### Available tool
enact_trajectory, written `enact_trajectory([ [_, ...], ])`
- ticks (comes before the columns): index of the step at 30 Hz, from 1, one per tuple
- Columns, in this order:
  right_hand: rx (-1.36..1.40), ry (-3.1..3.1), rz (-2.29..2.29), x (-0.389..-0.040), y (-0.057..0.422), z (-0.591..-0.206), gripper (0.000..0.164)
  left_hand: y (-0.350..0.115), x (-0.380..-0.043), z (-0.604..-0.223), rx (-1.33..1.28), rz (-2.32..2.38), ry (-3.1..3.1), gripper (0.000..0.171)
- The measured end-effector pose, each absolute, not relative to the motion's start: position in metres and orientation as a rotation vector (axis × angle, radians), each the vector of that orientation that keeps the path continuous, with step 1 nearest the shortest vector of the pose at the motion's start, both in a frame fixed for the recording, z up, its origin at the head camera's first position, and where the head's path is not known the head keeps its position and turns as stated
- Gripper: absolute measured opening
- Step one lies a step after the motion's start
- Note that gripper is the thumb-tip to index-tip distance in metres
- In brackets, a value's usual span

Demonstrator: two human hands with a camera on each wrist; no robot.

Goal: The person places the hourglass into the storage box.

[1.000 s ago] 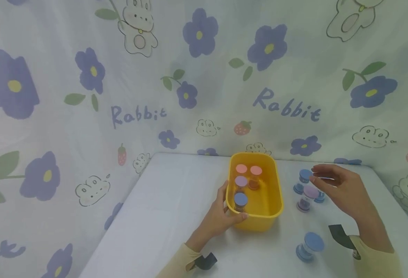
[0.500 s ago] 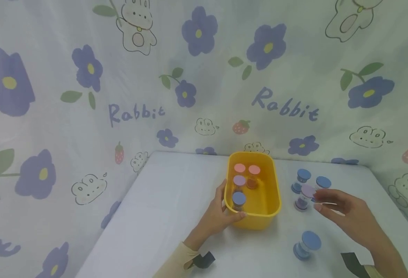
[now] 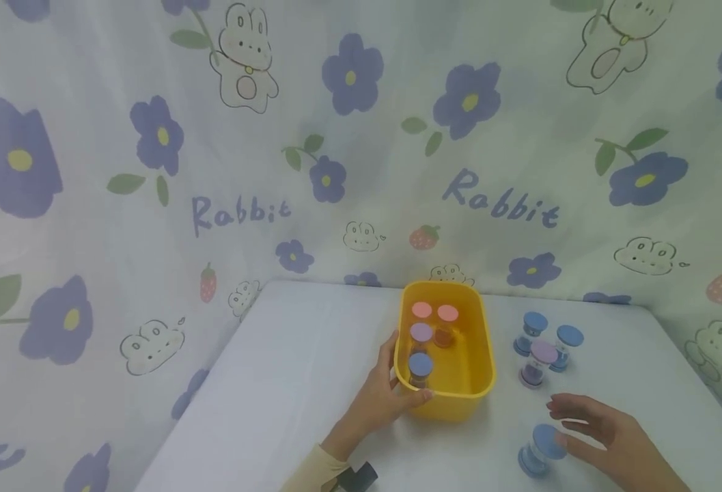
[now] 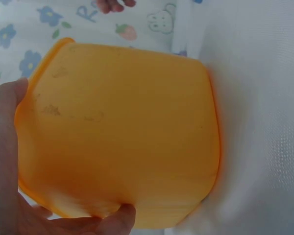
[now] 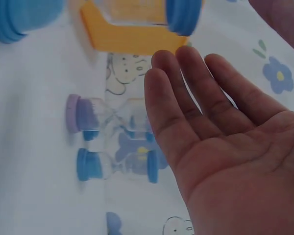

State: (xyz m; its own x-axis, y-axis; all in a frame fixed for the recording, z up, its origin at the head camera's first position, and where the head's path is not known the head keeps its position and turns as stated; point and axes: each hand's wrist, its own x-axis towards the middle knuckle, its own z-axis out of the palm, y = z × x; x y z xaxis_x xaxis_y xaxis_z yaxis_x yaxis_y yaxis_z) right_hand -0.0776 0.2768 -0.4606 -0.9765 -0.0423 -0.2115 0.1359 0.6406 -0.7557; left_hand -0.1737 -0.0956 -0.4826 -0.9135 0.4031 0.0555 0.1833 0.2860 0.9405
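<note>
My left hand (image 3: pixel 373 403) grips the near left corner of a yellow plastic bin (image 3: pixel 449 408), thumb at the front rim and fingers along the side wall. Inside the bin stand hourglass sand timers: two with pink caps (image 3: pixel 422 310), one purple (image 3: pixel 421 333) and one blue (image 3: pixel 421 365). Beside the nearest blue hourglass (image 3: pixel 547 443) on the table is my right hand (image 3: pixel 615 437), fingers spread and thumb by the cap. In the right wrist view its palm holds nothing, and that blue hourglass (image 5: pixel 182 17) is partly cut off at the top.
Farther back, right of the bin, a purple-capped hourglass (image 3: pixel 544 352) and two blue ones (image 3: pixel 535 321) stand close together on the white table (image 3: pixel 311 342). A curtain (image 3: pixel 361 164) printed with rabbits and flowers hangs behind the table's far edge.
My right hand has come from beside the far group of hourglasses toward the near blue one. The left hand keeps its grip on the bin. The head view has shifted slightly.
</note>
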Motion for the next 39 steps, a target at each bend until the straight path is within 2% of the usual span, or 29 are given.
enact_trajectory([
  [4, 0.115, 2.564, -1.261, -0.071, 0.276, -0.47, 0.08, -0.096, -0.173, -0.486, 0.555, 1.683, 2.36, 0.112],
  [13, 0.208, 2.48, -1.273, -0.069, 0.269, -0.479, 0.087, -0.097, -0.174, -0.486, 0.558, 1.675, 2.369, 0.111],
  [23, 0.242, 2.543, -1.195, -0.071, 0.259, -0.481, 0.076, -0.097, -0.172, -0.484, 0.539, 1.669, 2.374, 0.11],
  [39, 0.241, 2.558, -1.202, -0.071, 0.259, -0.481, 0.075, -0.097, -0.171, -0.482, 0.537, 1.671, 2.366, 0.113],
])
